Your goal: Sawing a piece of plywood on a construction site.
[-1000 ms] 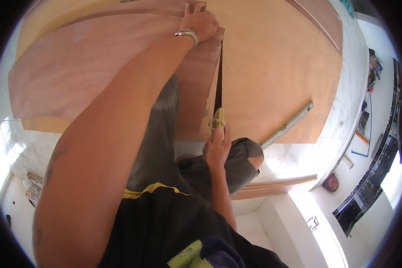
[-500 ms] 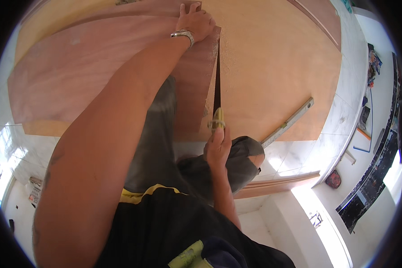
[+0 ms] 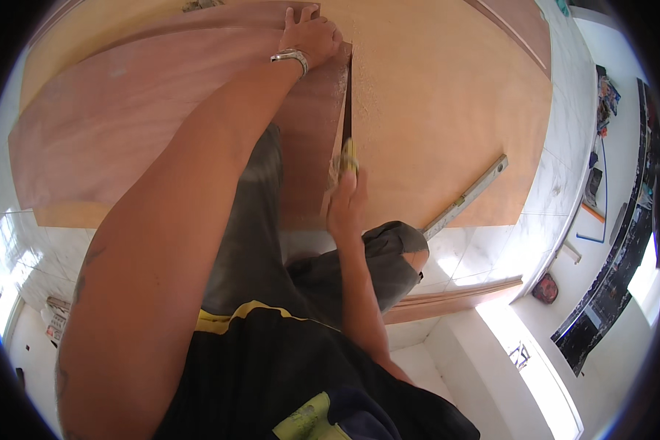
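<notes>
My right hand (image 3: 347,201) is wrapped round the yellowish handle of a handsaw (image 3: 347,132). Its dark, narrow blade points away from me along the right edge of a reddish-brown plywood sheet (image 3: 198,95). How deep the teeth sit in the wood is hidden. My left hand (image 3: 312,38), with a metal watch on the wrist, presses on the sheet near its far right corner, fingers spread and holding nothing. Pale sawdust is scattered along the blade, over the light-brown plywood (image 3: 433,103) beneath.
A metal spirit level (image 3: 468,196) lies slanted on the light plywood at right. My bent knee (image 3: 400,246) is close to the sheet's near edge. White marble-look tiles (image 3: 543,198) surround the boards. Several stacked boards (image 3: 455,299) lie behind my knee, with assorted items along the right wall.
My right hand has pushed the saw forward, away from me, along the sheet's edge. The left hand keeps its place on the sheet while the whole view shifts slightly.
</notes>
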Available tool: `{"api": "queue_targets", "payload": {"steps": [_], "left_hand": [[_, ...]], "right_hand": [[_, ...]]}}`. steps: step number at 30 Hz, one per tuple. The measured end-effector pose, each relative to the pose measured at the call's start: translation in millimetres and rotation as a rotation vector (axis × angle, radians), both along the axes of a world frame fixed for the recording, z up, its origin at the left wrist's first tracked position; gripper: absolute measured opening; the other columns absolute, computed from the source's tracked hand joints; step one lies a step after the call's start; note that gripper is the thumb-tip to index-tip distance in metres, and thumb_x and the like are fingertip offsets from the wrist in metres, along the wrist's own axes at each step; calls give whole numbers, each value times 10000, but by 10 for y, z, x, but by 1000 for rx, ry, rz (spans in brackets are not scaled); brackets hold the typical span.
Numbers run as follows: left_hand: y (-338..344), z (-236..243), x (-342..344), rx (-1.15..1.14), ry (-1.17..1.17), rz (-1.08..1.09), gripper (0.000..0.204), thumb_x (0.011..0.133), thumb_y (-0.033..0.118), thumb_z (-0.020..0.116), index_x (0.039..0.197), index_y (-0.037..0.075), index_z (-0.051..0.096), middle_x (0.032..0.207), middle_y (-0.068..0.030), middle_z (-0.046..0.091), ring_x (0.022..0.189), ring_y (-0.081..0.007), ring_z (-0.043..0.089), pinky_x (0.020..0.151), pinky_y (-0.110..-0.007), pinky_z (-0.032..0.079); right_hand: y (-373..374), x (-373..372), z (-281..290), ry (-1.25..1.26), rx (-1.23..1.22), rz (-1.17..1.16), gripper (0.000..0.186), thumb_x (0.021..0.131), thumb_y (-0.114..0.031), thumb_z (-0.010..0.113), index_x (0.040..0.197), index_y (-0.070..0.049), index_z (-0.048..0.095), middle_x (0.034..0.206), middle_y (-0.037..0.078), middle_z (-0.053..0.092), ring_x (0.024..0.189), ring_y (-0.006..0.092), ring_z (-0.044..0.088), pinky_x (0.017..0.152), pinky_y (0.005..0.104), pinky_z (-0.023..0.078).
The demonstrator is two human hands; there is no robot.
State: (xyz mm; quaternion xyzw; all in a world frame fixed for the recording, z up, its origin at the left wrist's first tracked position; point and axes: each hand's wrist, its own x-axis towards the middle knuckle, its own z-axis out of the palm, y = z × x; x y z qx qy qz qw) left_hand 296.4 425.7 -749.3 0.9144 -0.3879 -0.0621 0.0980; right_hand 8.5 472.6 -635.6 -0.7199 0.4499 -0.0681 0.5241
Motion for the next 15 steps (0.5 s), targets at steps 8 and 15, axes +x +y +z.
{"api": "queue_targets", "payload": {"steps": [8,15], "left_hand": [[-18,-103,0,-67,-25,6,398,997,360,411,1078,143,734,1242,-32,686,1411,-281,392,1161,-645,237],[-9,-78,56,-63,19,11,396,997,362,416,1066,139,736,1265,-36,676,1415,-271,390,1167,-642,230]], "right_hand": [[-676,935,-616,-167,-312,54,429,1068,-357,418,1086,59,520,852,305,619,771,475,600,691,511,462],[153,-382,-58,47,128,-114,434,1071,-368,398,1203,14,558,810,85,549,742,178,546,685,356,467]]}}
